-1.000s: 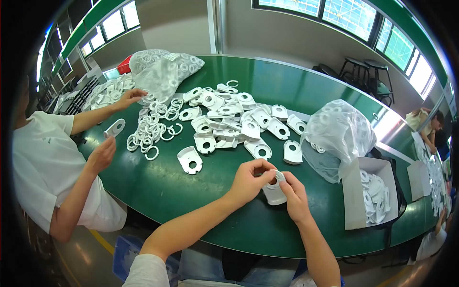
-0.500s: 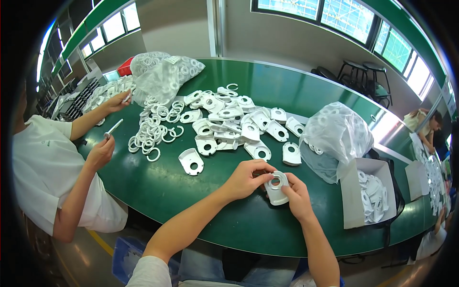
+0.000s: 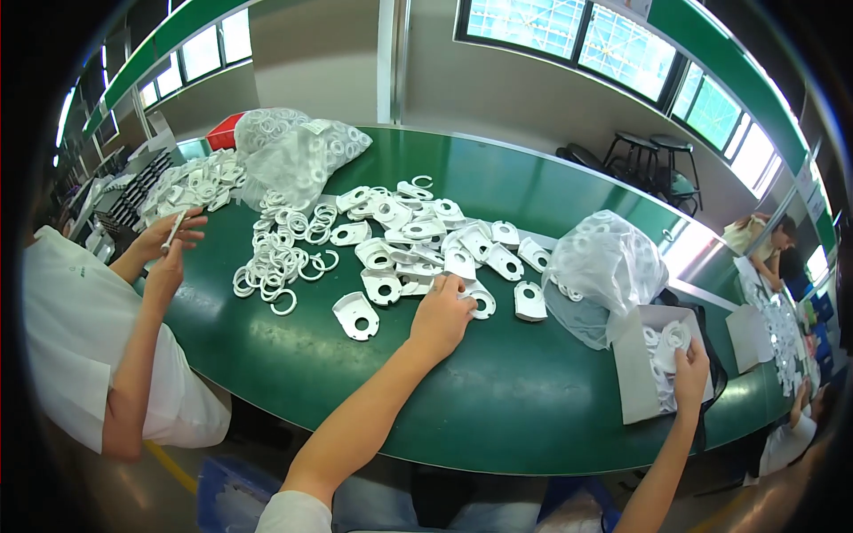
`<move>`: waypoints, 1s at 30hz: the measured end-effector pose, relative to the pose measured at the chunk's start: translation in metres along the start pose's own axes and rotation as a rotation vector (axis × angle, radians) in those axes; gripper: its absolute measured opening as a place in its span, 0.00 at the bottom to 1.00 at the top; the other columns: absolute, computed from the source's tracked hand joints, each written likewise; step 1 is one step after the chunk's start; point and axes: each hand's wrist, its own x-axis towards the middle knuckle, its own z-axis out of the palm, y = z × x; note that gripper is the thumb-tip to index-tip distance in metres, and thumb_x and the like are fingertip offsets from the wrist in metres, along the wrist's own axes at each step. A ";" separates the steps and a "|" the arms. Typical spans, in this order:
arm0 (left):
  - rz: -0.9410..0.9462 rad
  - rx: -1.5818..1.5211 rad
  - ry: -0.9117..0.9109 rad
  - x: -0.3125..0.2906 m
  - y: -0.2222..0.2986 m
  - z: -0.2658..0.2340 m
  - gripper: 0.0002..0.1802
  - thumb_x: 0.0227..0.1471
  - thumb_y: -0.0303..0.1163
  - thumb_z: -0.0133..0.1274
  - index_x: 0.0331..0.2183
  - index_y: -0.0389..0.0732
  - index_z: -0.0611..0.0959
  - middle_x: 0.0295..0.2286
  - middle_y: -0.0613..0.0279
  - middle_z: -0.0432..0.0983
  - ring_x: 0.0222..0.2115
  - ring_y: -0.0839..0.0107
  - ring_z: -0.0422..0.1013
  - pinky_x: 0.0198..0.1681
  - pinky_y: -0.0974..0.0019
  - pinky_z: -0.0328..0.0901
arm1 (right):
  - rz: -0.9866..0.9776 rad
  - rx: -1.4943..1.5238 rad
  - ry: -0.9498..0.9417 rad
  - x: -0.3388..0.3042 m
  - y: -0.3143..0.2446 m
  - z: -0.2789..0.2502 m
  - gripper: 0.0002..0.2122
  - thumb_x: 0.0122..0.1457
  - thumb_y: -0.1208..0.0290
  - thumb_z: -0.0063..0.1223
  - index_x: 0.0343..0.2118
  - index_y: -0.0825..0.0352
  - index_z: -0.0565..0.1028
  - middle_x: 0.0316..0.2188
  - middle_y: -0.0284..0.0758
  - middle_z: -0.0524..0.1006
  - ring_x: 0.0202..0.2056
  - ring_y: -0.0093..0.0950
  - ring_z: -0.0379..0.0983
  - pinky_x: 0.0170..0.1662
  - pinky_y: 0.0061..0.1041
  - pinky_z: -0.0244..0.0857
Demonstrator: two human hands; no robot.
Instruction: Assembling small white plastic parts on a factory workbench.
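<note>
At the front of a pile of white plastic housings [image 3: 418, 233], my left hand [image 3: 442, 318] has its fingers curled over the edge of one housing [image 3: 482, 303], which has a round hole. My right hand [image 3: 690, 371] is over the open white box [image 3: 638, 382], its fingers closed on a white plastic housing [image 3: 675, 336] with a ring around its hole. More white parts lie beneath it in the box. A single housing [image 3: 530, 302] lies to the right of the pile, and another [image 3: 355, 316] at its front left.
Loose white rings [image 3: 271, 266] lie left of the pile on the green table [image 3: 373, 409]. Clear bags of rings stand at the back left [image 3: 298, 164] and at the right [image 3: 609, 266]. A co-worker [image 3: 98, 346] at the left holds a thin white part.
My hands have moved apart. The right carried the housing from in front of me to the box; the left let go of it and reached forward to the pile.
</note>
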 end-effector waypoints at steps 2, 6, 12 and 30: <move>0.059 0.011 -0.026 -0.003 -0.003 -0.004 0.07 0.39 0.27 0.61 0.27 0.42 0.82 0.37 0.61 0.67 0.41 0.62 0.65 0.41 0.62 0.64 | 0.073 -0.077 0.043 -0.001 -0.008 -0.007 0.18 0.54 0.81 0.44 0.49 0.76 0.68 0.38 0.40 0.76 0.41 0.25 0.73 0.46 0.22 0.65; 0.135 -0.086 -0.091 -0.005 0.004 -0.004 0.04 0.39 0.28 0.59 0.22 0.40 0.80 0.40 0.58 0.68 0.45 0.60 0.63 0.47 0.56 0.59 | -0.049 -0.661 0.275 0.001 0.021 -0.038 0.17 0.52 0.78 0.48 0.47 0.74 0.70 0.38 0.40 0.77 0.36 0.25 0.74 0.41 0.24 0.67; 0.184 0.101 -0.287 -0.017 0.000 -0.019 0.19 0.41 0.27 0.54 0.40 0.39 0.76 0.51 0.53 0.61 0.54 0.57 0.56 0.49 0.54 0.58 | -0.023 -0.036 -0.062 -0.046 -0.067 0.081 0.07 0.55 0.74 0.53 0.34 0.71 0.77 0.26 0.35 0.78 0.27 0.24 0.73 0.32 0.22 0.66; -0.215 -0.960 -0.078 -0.001 -0.021 -0.020 0.06 0.51 0.27 0.53 0.34 0.39 0.76 0.49 0.56 0.67 0.51 0.63 0.63 0.55 0.64 0.55 | -0.288 -0.449 -0.003 0.013 0.002 0.214 0.11 0.46 0.69 0.61 0.31 0.68 0.74 0.28 0.42 0.74 0.33 0.41 0.69 0.37 0.35 0.62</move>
